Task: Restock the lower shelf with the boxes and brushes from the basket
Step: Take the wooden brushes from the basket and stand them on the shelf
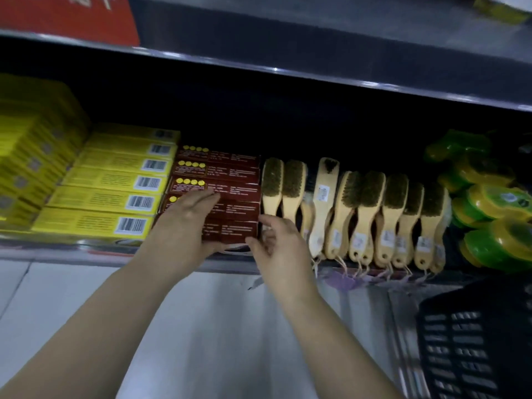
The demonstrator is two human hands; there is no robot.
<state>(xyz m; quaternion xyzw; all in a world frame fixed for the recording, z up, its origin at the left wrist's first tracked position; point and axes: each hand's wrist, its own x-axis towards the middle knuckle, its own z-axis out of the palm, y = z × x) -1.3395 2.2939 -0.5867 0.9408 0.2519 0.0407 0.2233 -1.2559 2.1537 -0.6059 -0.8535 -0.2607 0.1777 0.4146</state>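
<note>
A row of dark red boxes (230, 191) with yellow dots lies on the lower shelf (57, 251). My left hand (187, 220) lies over the left ends of the front red boxes, its fingers stretched across their tops and its thumb under the nearest box. My right hand (276, 240) is at the right front corner of the nearest red box (230, 230), thumb and fingers loosely curved around that corner. Right of the boxes stand several wooden brushes (371, 208), handles toward me. The black basket (478, 341) is at the lower right.
Yellow boxes (115, 180) with barcodes fill the shelf left of the red ones. Green and yellow round items (489, 203) lie at the far right. The upper shelf edge (276, 70) overhangs the work area. A red carton (69, 18) sits above it.
</note>
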